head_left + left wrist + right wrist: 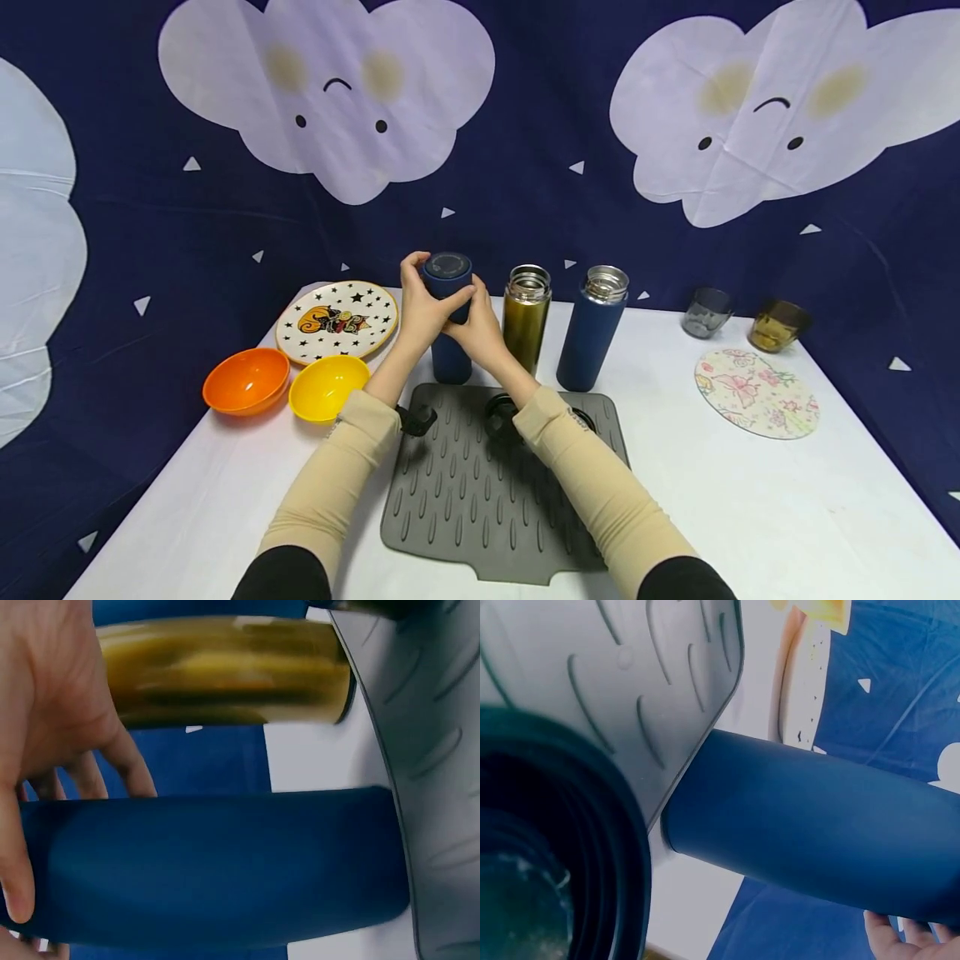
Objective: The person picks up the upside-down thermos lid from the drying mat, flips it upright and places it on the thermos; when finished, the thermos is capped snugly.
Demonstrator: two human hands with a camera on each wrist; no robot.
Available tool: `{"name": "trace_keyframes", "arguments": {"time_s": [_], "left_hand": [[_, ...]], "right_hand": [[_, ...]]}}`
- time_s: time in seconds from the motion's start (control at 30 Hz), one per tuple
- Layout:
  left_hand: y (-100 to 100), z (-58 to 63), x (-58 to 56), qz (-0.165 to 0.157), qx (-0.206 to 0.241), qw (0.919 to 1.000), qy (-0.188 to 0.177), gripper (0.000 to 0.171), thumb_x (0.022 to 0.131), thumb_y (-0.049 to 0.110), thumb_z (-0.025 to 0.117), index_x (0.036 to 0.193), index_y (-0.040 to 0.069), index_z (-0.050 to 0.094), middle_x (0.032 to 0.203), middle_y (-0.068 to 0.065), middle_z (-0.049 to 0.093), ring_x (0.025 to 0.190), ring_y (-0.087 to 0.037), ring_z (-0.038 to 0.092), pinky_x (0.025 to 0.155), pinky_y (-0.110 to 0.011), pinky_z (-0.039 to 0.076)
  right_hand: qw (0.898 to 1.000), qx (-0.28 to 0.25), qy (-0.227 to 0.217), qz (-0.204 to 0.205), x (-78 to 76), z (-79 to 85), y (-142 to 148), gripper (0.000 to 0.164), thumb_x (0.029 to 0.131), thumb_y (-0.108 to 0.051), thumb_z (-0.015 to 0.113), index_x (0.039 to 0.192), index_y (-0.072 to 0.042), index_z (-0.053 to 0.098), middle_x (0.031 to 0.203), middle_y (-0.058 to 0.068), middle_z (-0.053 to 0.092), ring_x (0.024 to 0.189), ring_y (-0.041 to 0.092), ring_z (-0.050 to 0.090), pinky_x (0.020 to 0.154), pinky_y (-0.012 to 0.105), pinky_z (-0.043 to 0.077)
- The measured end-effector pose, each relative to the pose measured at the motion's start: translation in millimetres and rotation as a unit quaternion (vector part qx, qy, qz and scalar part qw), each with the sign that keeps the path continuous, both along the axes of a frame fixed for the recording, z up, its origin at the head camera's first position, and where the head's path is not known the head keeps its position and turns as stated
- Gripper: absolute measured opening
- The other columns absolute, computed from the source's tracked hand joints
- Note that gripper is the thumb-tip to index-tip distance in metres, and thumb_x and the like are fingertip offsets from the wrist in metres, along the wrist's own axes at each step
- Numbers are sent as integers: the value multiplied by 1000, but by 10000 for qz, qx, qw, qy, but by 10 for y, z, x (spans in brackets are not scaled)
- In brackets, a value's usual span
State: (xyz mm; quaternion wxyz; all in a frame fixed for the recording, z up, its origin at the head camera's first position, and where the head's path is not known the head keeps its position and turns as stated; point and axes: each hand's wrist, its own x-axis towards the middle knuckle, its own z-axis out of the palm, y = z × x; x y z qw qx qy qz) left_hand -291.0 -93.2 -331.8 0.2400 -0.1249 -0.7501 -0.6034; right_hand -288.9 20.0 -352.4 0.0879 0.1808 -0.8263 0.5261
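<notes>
A capped blue thermos bottle [452,360] stands upright behind the grey mat. My left hand [424,315] holds its upper part near the lid [448,265], fingers reaching up on the left side. On the other side, my right hand [478,327] grips the upper body, just below the lid. Several fingers of the left hand [64,697] lie behind the bottle in the left wrist view. Only fingertips of the right hand [907,937] show in the right wrist view. To the right stand an uncapped gold thermos [525,333] and another uncapped blue thermos [592,337].
The ribbed grey mat [472,500] bears a dark round lid [622,825]. Left are an orange bowl [247,382], a yellow bowl [327,390] and a patterned plate [337,322]. Right are a grey glass [706,313], an amber glass [777,326] and a floral round mat [757,393].
</notes>
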Motion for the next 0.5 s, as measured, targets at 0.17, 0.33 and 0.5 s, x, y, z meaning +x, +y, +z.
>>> {"name": "trace_keyframes", "arguments": {"time_s": [0.17,0.33,0.5], "left_hand": [[1,-21,-1,177,323,9993,-25,75,71,18,79,126,3,30,123,-18,45,106,-29,50,89,-39,43],[-58,-44,-29,-21,296,9995,-107,70,72,17,79,125,4,36,116,-15,55,98,-24,52,82,-33,44],[-94,-62,-56,-261,245,9993,-92,67,74,16,77,128,4,39,117,-15,56,93,-23,52,78,-28,42]], "right_hand": [[9999,144,-18,48,-11,16,3,87,82,-20,70,145,-3,13,147,21,22,134,31,28,106,45,28],[9999,106,-70,83,1,32,14,88,83,-21,70,146,-4,12,146,20,23,132,31,32,105,44,31],[9999,44,-90,115,5,23,28,89,83,-23,70,146,-5,10,146,20,23,131,30,33,104,44,32]]}}
